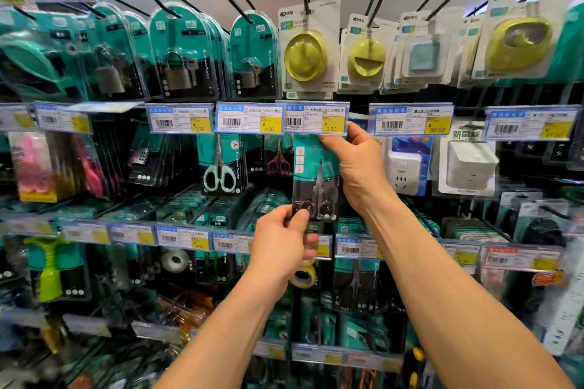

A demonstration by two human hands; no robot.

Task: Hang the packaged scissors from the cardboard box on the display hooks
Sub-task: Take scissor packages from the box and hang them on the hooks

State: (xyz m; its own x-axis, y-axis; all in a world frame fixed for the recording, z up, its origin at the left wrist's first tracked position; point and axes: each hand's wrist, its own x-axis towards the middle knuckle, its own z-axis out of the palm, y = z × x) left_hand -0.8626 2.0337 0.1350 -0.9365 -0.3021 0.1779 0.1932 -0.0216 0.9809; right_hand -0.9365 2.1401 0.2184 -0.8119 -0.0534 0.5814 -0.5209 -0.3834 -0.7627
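Observation:
A teal-and-black pack of black-handled scissors [311, 180] hangs upright in front of the display wall, just under the 3.50 price tag [316, 120]. My right hand [357, 164] grips the pack's upper right part, fingers curled up behind the tag where the hook is hidden. My left hand [281, 240] pinches the pack's bottom left corner with thumb and fingers. Other scissors packs hang to the left: a mint-handled pair [219, 167] and a pink-handled pair [278, 161]. No cardboard box is in view.
Rows of hooks carry padlock packs [180, 54] above, yellow night lights [305, 50] at upper right, white plug adapters [404, 167] to the right, and tape rolls [175, 260] below. Price-tag strips stick out in front of each row.

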